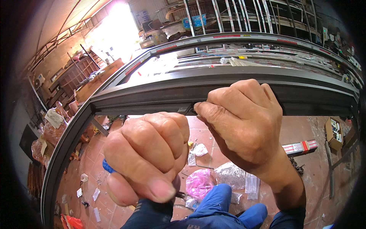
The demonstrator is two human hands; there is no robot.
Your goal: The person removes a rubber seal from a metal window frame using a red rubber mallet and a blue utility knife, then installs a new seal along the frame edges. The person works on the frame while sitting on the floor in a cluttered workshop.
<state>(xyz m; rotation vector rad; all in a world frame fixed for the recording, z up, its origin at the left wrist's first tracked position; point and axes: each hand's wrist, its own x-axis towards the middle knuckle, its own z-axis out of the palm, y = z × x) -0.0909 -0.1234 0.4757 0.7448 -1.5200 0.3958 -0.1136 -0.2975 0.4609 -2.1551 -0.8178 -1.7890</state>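
Observation:
A dark metal frame stretches across in front of me, with a grooved inner face. My left hand is closed in a fist just below its near bar; a rounded blue end sticks out on the fist's left side, and the rest of that object is hidden in the palm. My right hand is closed in a pinch against the groove of the same bar. Whatever its fingertips hold is too hidden to name. Between the hands, a small grey piece shows at the bar's lower edge.
Long wrapped profiles stand and lie beyond the frame. On the tiled floor below are a pink plastic bag, clear plastic wrap, a long taped package and scraps. An open cardboard box sits at the right.

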